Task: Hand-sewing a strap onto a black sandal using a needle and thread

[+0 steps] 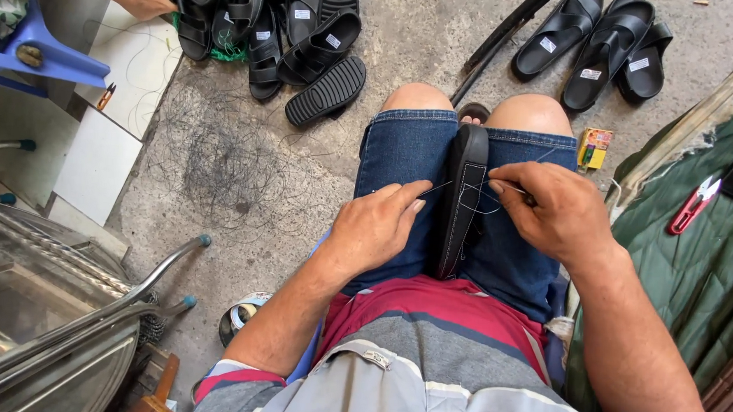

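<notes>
Both hands worked at one black sandal (463, 194) wedged upright between the person's thighs — the left hand (378, 227), grip pinched together on a thin thread (438, 187), the right hand (552, 210) pinching thread too, just beside the sole. More black sandals (308, 39) lay on the floor (236, 167).

A small rectangular package (595, 148), printed in yellow, green and red, is seen lying on the concrete floor (244, 168) just beside the person's right knee. White rectangular labels (332, 41) are stuck on the insoles of the black sandals (267, 29) piled at the top, and on the sandals at upper right (604, 43).
</notes>
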